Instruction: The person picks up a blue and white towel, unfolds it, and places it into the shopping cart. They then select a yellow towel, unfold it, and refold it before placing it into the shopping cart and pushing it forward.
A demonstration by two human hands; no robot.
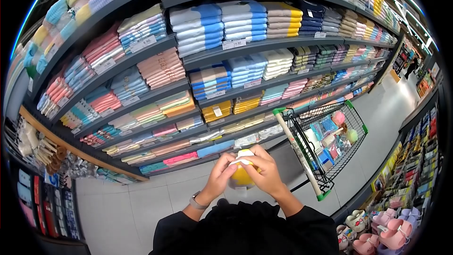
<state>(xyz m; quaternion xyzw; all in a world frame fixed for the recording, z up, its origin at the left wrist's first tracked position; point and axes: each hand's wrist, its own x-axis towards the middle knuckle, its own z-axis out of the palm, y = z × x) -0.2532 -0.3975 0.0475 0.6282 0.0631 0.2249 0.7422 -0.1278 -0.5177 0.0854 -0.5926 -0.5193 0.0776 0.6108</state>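
In front of my chest, a yellow, white and grey bundle (243, 177) that looks like a rolled towel is between my two hands. My left hand (222, 173) is closed on its left side, a grey-strapped watch on the wrist. On the other side, my right hand (264, 170) grips it, and the fingers of both hands meet at the white upper part. Much of the bundle is hidden behind the fingers and thumbs. Folded towels (215, 149) lie on the lowest shelf just beyond my hands.
To the right stands a shopping cart (295, 153) with packaged goods and a pink puff inside. Shelves (264, 45) of folded towels with price tags curve across the front. Pink clogs (395, 233) sit at lower right. Brushes (42, 148) hang at left. Farther down the aisle is another person (412, 67).
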